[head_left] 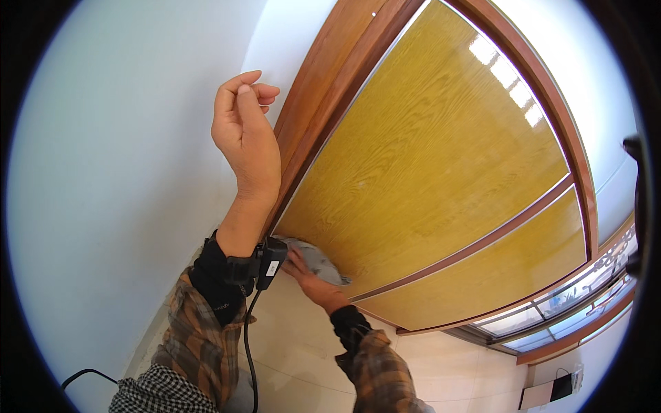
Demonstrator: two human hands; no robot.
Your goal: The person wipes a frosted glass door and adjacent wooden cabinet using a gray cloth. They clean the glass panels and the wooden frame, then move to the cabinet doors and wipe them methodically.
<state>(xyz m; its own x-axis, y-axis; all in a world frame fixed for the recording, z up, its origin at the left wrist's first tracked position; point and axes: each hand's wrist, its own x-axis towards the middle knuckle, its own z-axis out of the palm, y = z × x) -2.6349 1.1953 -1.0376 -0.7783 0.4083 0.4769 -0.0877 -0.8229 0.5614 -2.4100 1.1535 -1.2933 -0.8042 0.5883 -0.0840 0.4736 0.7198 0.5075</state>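
A grey cloth [317,263] lies against the lower part of a glossy yellow wood-grain panel [413,144] framed in reddish-brown wood. My right hand [312,281] presses on the cloth, its fingers slightly blurred and partly behind the device on my left wrist. Raised in front of the pale wall, my left hand [248,124] holds nothing; its fingers are loosely curled, with the thumb near the index finger. A black wrist-worn device [271,263] with a cable is strapped to my left wrist.
The pale wall [129,155] runs along the left. A wooden crossbar [465,248] divides the panel from a lower one. Light floor tiles [299,346] lie below, and a window [563,310] is at the right. The black cable [248,335] hangs beside my left sleeve.
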